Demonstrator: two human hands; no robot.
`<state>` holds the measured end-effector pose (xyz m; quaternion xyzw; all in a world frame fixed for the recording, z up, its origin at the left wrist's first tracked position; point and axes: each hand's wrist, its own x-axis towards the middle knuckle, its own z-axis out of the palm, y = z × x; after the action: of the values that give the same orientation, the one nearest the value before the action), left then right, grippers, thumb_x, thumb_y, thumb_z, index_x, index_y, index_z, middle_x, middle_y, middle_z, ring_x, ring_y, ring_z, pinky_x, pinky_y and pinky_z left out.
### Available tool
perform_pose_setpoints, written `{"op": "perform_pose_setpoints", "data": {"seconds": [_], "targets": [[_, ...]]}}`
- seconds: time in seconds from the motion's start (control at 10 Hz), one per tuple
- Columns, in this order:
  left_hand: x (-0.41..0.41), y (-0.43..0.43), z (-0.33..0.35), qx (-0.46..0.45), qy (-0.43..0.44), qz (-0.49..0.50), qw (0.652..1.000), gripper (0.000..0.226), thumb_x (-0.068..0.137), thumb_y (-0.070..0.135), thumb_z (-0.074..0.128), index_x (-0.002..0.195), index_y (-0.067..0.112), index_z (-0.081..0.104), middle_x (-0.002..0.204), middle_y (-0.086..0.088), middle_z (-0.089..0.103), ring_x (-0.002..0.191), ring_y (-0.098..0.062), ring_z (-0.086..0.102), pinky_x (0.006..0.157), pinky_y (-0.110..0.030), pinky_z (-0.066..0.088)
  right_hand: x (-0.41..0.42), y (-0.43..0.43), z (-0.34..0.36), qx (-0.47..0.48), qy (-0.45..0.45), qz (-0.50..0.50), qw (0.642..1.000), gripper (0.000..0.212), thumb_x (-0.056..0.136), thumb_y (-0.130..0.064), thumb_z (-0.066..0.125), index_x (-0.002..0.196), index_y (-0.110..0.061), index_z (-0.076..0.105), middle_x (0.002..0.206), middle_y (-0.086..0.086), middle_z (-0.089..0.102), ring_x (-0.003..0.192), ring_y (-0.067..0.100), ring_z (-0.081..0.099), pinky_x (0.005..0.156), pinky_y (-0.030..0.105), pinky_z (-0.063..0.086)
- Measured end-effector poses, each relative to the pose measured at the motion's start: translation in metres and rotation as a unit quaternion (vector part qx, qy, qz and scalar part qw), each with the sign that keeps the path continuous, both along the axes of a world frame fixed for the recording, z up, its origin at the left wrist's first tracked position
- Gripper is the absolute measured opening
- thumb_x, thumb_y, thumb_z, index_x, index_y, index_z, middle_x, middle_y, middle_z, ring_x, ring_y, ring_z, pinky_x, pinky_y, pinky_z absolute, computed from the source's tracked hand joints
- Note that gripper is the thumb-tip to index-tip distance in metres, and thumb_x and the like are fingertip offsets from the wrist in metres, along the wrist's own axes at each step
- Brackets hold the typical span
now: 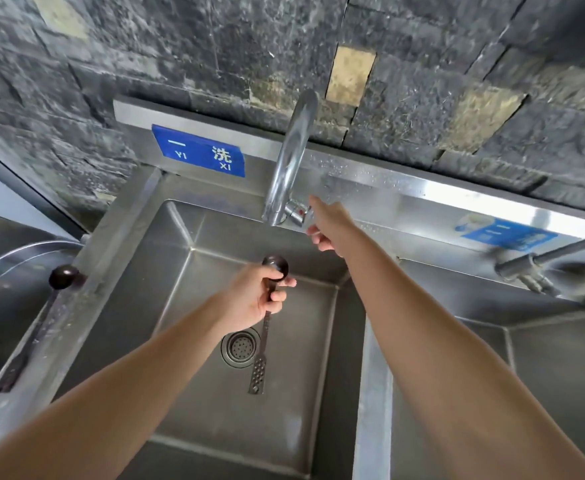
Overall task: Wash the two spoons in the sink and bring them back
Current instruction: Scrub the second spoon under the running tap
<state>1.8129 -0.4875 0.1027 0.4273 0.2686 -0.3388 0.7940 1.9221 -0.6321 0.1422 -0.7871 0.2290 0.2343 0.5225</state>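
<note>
Reaching for the tap lever [298,216] with the right grip [325,225]: one finger lies out over the lever and the others curl beneath. There is blur there, so I cannot tell whether it has closed on the lever. Left grip [253,301] is clamped on the neck of the first spoon [274,268], bowl up, with the perforated handle hanging above the drain strainer [239,346] in the middle of the sink [194,410]. Second spoon [63,277] lies along the sink's left rim, bowl toward the wall, well apart from both hands. No stream is visible from the spout [292,154].

Judged step: working the tap. To do it well:
- Ease the lever, do not snap it, or a hard flow will likely splash off the spoon bowl.
- Carry the bowl under the outlet and tilt it so water runs down the handle.
- Hold low enough on the neck that the bowl gets rinsed all round.

Around:
- Blue sign [197,150] on the back ledge.
- Second basin [543,393] to the right, with its own tap [526,263].
- Round steel vessel [10,268] just beside the left rim.

In the way:
- The spout column stands close to the right grip.
- The rim spoon sits on a narrow ledge and could slide if knocked.
</note>
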Motion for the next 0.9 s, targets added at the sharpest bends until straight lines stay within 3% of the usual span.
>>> {"op": "perform_pose_setpoints", "data": {"seconds": [0.1,0.2,0.3,0.4,0.6,0.9], "targets": [[0.010,-0.002,-0.006,0.011,0.010,0.008,1.000,0.010,0.091,0.016,0.039,0.082,0.015,0.044,0.079,-0.010,0.057,0.044,-0.012,0.031,0.049,-0.024,0.012,0.019,0.014,-0.007,-0.037,0.045,0.033,0.998,0.041,0.098,-0.044,0.042,0.091,-0.005,0.053,0.064,0.007,0.056,0.036,0.012,0.036,0.032,0.017,0.027],[0.016,-0.002,-0.015,0.026,0.034,0.024,0.999,0.021,0.092,0.031,0.044,0.080,0.015,0.048,0.077,-0.008,0.058,0.041,-0.013,0.032,0.046,-0.022,0.014,0.032,0.020,-0.013,-0.034,0.078,0.017,0.996,0.027,0.099,-0.026,0.036,0.085,-0.006,0.047,0.061,0.007,0.049,0.038,0.012,0.031,0.029,0.014,0.020],[0.016,-0.002,-0.022,0.038,0.066,0.034,0.996,0.041,0.095,0.051,0.042,0.082,0.014,0.053,0.075,-0.007,0.059,0.041,-0.012,0.031,0.046,-0.021,0.013,0.037,0.019,-0.016,-0.043,0.040,0.049,0.997,0.029,0.098,-0.014,0.036,0.070,-0.012,0.043,0.061,0.004,0.046,0.045,0.013,0.038,0.023,0.013,0.025],[0.014,-0.003,-0.025,0.050,0.085,0.027,0.995,0.053,0.095,0.061,0.035,0.076,0.015,0.053,0.071,-0.007,0.061,0.040,-0.013,0.030,0.049,-0.022,0.011,0.040,0.014,-0.025,-0.068,0.000,0.080,0.995,0.029,0.096,-0.014,0.042,0.067,-0.016,0.044,0.064,0.001,0.051,0.049,0.011,0.047,0.025,0.014,0.036],[0.012,-0.004,-0.023,0.045,0.098,0.033,0.994,0.055,0.096,0.063,0.029,0.082,0.014,0.051,0.072,-0.007,0.055,0.043,-0.013,0.028,0.050,-0.023,0.010,0.045,0.006,-0.034,-0.063,-0.007,0.109,0.992,0.028,0.095,-0.012,0.042,0.067,-0.016,0.046,0.064,0.000,0.054,0.050,0.012,0.051,0.046,0.024,0.044],[0.006,0.001,-0.018,0.032,0.108,0.055,0.992,0.054,0.098,0.060,0.026,0.086,0.012,0.049,0.070,-0.008,0.050,0.045,-0.014,0.027,0.049,-0.023,0.011,0.042,0.002,-0.034,-0.028,0.009,0.090,0.996,0.024,0.093,-0.013,0.044,0.069,-0.015,0.050,0.061,0.001,0.057,0.047,0.013,0.053,0.044,0.026,0.044]]}}
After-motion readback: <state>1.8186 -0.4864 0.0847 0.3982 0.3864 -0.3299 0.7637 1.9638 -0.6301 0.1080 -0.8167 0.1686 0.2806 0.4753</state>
